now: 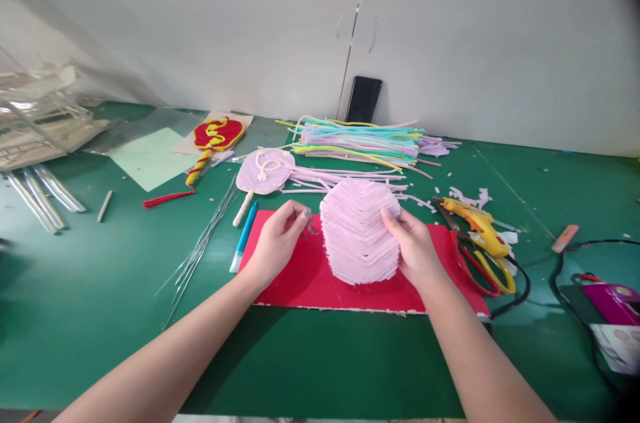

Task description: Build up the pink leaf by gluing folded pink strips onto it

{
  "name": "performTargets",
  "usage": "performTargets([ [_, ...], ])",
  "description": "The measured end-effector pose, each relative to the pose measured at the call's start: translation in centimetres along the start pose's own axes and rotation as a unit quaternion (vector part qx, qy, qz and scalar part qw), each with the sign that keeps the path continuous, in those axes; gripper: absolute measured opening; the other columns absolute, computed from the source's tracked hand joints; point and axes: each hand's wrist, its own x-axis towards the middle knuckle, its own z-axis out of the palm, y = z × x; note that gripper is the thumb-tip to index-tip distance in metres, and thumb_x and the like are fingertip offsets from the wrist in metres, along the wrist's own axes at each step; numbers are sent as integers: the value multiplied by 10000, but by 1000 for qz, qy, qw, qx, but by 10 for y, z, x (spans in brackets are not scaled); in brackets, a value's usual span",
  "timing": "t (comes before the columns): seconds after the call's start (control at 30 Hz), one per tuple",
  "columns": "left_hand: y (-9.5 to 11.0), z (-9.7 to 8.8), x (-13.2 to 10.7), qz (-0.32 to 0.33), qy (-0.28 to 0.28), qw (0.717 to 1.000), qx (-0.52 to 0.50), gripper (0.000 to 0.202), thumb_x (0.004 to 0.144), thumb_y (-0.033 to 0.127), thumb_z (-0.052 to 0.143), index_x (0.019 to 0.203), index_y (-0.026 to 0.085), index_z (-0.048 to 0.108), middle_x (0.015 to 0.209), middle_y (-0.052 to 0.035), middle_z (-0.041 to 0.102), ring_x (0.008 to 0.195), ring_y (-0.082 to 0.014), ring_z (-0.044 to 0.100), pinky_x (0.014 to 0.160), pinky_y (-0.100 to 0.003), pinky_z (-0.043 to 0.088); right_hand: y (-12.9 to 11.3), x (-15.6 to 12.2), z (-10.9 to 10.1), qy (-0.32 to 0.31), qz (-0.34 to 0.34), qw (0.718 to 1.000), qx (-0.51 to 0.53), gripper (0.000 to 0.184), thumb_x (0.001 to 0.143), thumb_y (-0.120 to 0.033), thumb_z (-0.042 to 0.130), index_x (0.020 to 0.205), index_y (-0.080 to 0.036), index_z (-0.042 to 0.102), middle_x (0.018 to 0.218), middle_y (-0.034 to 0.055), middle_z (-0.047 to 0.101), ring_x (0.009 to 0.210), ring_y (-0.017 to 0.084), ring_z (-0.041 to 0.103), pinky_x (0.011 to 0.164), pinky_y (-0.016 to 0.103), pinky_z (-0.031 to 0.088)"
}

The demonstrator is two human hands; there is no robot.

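Upright above a red board [300,276] is a lilac panel [360,236] of pipe cleaners laid in a chevron pattern, with trimmed edges. My right hand [413,243] pinches its right edge, thumb on the near face. Just left of the panel, my left hand [283,236] is closed, its fingers curled in and the thumb against them; whether anything small is between them cannot be made out. Behind the hands lies a lilac fan [265,171] with a cream curl and a wound handle. Loose lilac pipe cleaners [345,174] stretch to its right.
At the right lie scissors [480,269] and a yellow glue gun [480,223] with a black cord. Behind are a bundle of coloured pipe cleaners [360,143] and a phone [364,98]. Left are a blue marker [245,236], thin wires [205,249] and a red-yellow fan [219,134].
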Motion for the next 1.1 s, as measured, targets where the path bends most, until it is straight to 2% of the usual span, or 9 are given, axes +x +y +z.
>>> performTargets([
  [0.43, 1, 3, -4, 11, -30, 998, 60, 145, 905, 254, 440, 788, 192, 500, 729, 23, 536, 703, -118, 511, 676, -260, 411, 3, -1, -1, -22, 17, 1000, -9, 401, 696, -410, 738, 1053, -235, 683, 985, 51, 723, 938, 256, 658, 836, 409, 514],
  [0.73, 0, 2, -1, -2, -15, 1000, -10, 173, 905, 233, 425, 746, 188, 477, 685, 26, 538, 664, -113, 536, 672, -261, 420, -2, 0, 2, 10, 13, 1000, 11, 339, 689, -395, 746, 975, -220, 698, 968, 49, 728, 948, 259, 654, 849, 407, 511],
  [0.9, 1, 3, -3, -30, -79, 996, -27, 198, 916, 270, 413, 751, 186, 484, 694, 20, 555, 656, -114, 546, 664, -257, 432, 0, 2, 1, 33, -3, 999, 19, 343, 688, -395, 744, 978, -219, 693, 980, 46, 726, 966, 264, 650, 836, 405, 518],
  [1.1, 5, 5, -8, -38, -153, 988, 1, 231, 910, 329, 434, 747, 185, 512, 720, 8, 576, 687, -125, 547, 672, -254, 437, 2, 3, -1, 50, -17, 998, 19, 362, 690, -399, 740, 1001, -221, 690, 1010, 44, 719, 973, 257, 649, 854, 402, 515],
])
